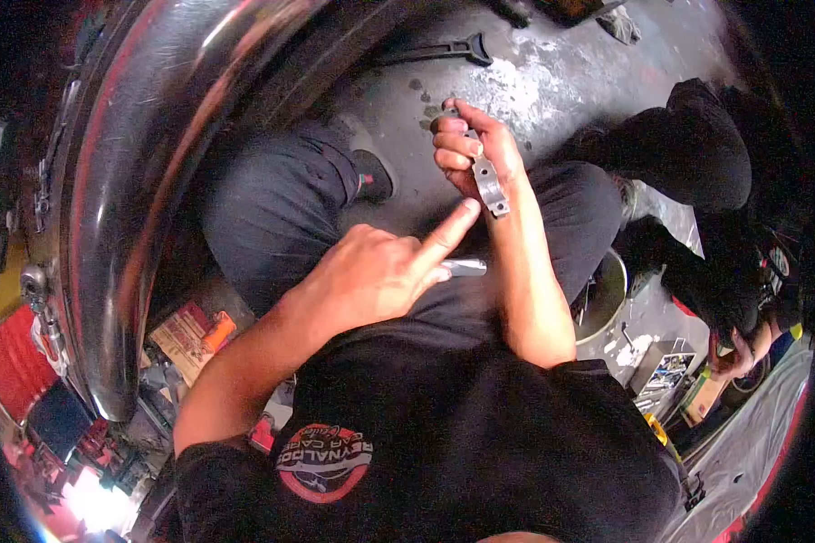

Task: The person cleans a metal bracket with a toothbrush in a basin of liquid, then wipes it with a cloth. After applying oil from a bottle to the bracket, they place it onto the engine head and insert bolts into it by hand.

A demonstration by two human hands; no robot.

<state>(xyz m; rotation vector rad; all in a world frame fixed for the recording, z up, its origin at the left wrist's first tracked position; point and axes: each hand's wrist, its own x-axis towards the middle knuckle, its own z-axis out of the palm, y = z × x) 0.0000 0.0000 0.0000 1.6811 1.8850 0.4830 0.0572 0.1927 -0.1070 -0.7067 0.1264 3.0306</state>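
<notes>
My right hand (475, 149) is raised over my thighs, palm turned up, with its fingers curled around a grey metal bracket (489, 185). The bracket has bolt holes and a curved middle. Its lower end sticks out along my wrist, and my fingers partly hide its upper end. My left hand (371, 271) is just below and to the left, its index finger stretched towards the bracket's lower end. Between its thumb and curled fingers is a shiny silver metal piece (465, 267). Most of that piece is hidden, so its kind cannot be told.
A large dark, glossy curved panel (122, 226) rises close on my left. On the floor ahead lies a black bar-like part (439, 50). A bucket (611, 299) and a metal toolbox (666, 371) stand at right, where another person's hand (738, 357) shows. A ratchet (34, 285) is at far left.
</notes>
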